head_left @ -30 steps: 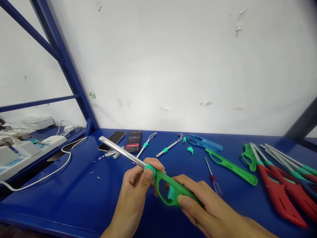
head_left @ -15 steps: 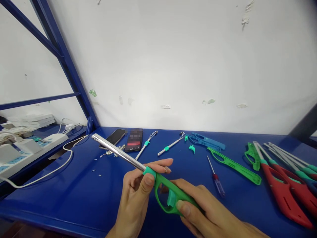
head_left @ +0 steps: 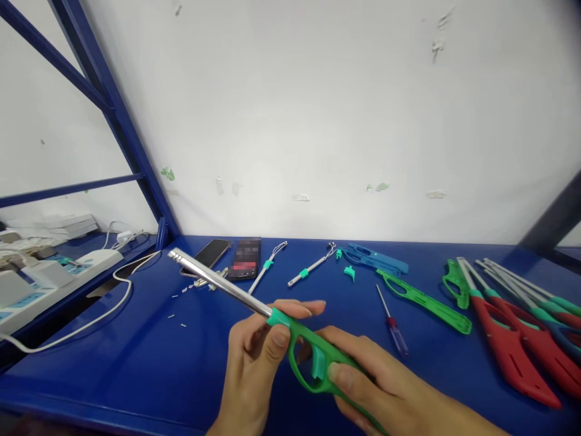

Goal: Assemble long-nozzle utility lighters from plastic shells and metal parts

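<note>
Broadly, a blue tabletop (head_left: 136,363) lies under everything. With the clock centred on the teal plastic collar (head_left: 280,317), red plastic-handled lighters with silver tubes (head_left: 515,363) lie from 3 to 4 o'clock. The held piece, a long-nosed lighter with a green loop handle and a silver metal tube (head_left: 297,330), crosses the centre, raised off the table, tube pointing to 10 and handle to 4. At 4 o'clock the right hand (head_left: 374,378) grips the handle, thumb on its flank; at 7 the left hand (head_left: 256,357) pinches the collar, thumb pressed down, forefinger stretched out. The step looks like seating or steadying that collar; the next move seems to call for a firm counter-hold on the handle and the tube kept in line. A narrow green plastic half-shell (head_left: 422,303) lies just short of 3 o'clock, then a purple-handled screwdriver (head_left: 397,336) at 3, a curved teal plastic trigger (head_left: 349,274) at 2 and tiny white slivers (head_left: 183,325) at 9.
</note>
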`<state>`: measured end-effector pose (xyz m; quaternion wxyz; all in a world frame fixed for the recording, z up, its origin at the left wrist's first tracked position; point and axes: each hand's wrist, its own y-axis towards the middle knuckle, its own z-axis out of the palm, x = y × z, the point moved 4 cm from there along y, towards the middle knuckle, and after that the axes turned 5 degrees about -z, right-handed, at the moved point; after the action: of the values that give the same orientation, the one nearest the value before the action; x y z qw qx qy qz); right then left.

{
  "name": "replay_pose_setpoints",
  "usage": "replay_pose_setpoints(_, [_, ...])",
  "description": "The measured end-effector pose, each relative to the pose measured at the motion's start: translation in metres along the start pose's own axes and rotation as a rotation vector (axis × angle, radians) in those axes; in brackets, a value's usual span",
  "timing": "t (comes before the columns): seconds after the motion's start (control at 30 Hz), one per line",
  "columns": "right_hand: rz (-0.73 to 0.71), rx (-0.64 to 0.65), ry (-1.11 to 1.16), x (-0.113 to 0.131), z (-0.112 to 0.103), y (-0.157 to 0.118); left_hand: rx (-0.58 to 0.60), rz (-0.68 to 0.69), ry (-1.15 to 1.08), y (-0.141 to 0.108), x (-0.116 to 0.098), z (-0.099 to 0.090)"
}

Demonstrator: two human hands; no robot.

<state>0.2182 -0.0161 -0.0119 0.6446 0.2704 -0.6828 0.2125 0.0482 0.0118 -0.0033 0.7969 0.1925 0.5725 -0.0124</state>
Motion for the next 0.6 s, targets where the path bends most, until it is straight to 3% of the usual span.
replay_pose_setpoints(0.27, [0.029, -0.084, 0.063, 0.000, -0.009, 0.007, -0.015, -0.011, 0.183, 0.011, -0.014, -0.014])
replay_pose_setpoints(0.47, [0.126, 0.106, 0.388, -0.009, -0.020, 0.006, -0.063, -0.111, 0.120, 0.013, -0.005, -0.018])
replay_pose_setpoints(0.6, [0.078, 0.042, 0.398, -0.004, -0.025, 0.005, -0.060, -0.152, 0.053, 0.015, 0.002, -0.016])
